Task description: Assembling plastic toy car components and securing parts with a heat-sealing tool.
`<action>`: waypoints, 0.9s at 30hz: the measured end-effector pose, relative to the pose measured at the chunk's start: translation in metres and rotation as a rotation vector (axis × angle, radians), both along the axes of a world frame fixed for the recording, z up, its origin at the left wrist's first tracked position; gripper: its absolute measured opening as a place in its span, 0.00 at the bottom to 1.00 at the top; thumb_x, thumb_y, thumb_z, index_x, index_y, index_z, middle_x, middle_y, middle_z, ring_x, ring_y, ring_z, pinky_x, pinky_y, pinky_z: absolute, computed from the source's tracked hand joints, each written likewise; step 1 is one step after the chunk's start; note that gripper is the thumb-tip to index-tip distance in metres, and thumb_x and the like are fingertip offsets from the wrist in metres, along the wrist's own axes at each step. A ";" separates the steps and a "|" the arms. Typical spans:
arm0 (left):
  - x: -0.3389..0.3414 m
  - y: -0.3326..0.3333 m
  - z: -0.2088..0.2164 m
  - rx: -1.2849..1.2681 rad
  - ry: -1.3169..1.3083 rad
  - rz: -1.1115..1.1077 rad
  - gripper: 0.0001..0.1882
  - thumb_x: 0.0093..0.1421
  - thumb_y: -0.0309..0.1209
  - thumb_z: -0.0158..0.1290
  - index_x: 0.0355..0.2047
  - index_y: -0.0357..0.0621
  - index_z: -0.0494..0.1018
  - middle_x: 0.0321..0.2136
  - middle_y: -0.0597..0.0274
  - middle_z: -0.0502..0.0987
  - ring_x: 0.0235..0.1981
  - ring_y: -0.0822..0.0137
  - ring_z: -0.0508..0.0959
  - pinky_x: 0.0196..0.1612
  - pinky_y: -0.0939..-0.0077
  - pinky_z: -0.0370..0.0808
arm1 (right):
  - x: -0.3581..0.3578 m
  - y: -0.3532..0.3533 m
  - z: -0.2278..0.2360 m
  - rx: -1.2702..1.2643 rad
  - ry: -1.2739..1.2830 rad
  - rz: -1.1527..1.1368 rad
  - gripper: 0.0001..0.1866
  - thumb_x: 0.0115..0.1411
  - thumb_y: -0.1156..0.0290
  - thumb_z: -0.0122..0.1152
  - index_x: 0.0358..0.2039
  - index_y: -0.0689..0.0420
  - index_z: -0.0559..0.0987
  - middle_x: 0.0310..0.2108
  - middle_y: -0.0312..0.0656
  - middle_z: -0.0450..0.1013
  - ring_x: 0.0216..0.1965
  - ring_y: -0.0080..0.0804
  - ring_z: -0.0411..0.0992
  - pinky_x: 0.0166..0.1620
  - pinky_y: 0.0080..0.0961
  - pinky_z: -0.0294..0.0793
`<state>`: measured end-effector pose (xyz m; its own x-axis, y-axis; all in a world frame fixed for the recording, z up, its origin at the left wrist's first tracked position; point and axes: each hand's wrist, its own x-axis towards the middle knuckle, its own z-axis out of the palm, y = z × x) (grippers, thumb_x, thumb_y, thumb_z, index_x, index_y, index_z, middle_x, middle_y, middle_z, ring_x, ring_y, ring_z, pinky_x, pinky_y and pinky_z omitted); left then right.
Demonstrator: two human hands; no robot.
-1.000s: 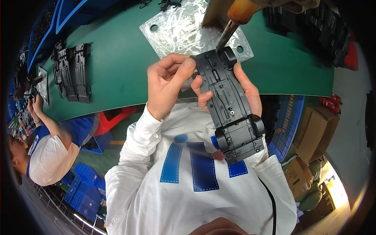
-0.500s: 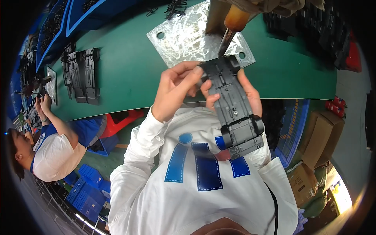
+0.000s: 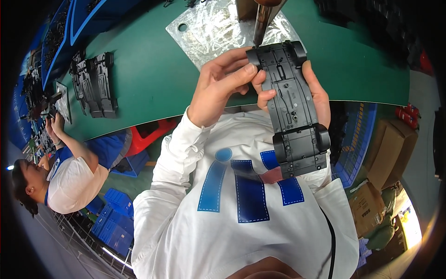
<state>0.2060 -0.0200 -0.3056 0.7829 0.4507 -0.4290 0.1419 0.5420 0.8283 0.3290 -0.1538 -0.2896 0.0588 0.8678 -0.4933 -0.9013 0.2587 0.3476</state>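
A black plastic toy-car chassis (image 3: 297, 109) is held tilted in front of my chest, its ribbed side with screw posts facing up. My right hand (image 3: 318, 93) wraps around it from the right, with fingertips showing at its left edge. My left hand (image 3: 218, 86) pinches with thumb and forefinger at the far left corner, by the wheel. What lies between those fingertips is partly hidden. Just above that corner is the narrow tip of a metal-shafted tool (image 3: 261, 30); I cannot tell whether they touch.
A scratched metal plate (image 3: 200, 35) lies on the green table (image 3: 144, 60) beneath the tool. More black chassis (image 3: 95, 86) sit at left, and dark parts are heaped at far right. A co-worker (image 3: 74, 176) handles parts at left. Cardboard boxes (image 3: 390, 146) stand at lower right.
The whole view has shifted somewhat. Both hands and the chassis are farther up and to the right in the picture, and the chassis is steadier. Less of the tool's orange handle shows.
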 end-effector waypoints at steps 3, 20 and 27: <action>0.000 -0.001 -0.002 -0.018 -0.033 0.005 0.24 0.64 0.36 0.52 0.55 0.33 0.68 0.31 0.65 0.75 0.31 0.76 0.76 0.35 0.81 0.74 | 0.001 0.001 0.004 -0.005 0.007 0.007 0.26 0.69 0.54 0.49 0.57 0.62 0.66 0.53 0.55 0.66 0.51 0.48 0.66 0.43 0.39 0.71; 0.002 -0.004 0.001 -0.053 -0.027 0.048 0.20 0.65 0.36 0.50 0.50 0.32 0.69 0.29 0.67 0.76 0.26 0.72 0.79 0.40 0.75 0.78 | 0.005 0.003 0.013 0.003 0.010 0.037 0.25 0.69 0.56 0.50 0.57 0.61 0.66 0.53 0.55 0.66 0.51 0.48 0.66 0.43 0.39 0.70; 0.000 -0.004 -0.002 -0.058 -0.028 0.072 0.20 0.64 0.36 0.50 0.50 0.33 0.70 0.29 0.67 0.76 0.28 0.74 0.78 0.42 0.75 0.78 | 0.003 0.004 0.011 -0.020 0.026 0.030 0.24 0.68 0.58 0.52 0.56 0.61 0.67 0.52 0.55 0.67 0.50 0.49 0.67 0.43 0.39 0.70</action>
<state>0.2061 -0.0236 -0.3074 0.7614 0.4812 -0.4344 0.0783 0.5970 0.7984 0.3319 -0.1499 -0.2789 0.0198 0.8588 -0.5120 -0.8996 0.2388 0.3657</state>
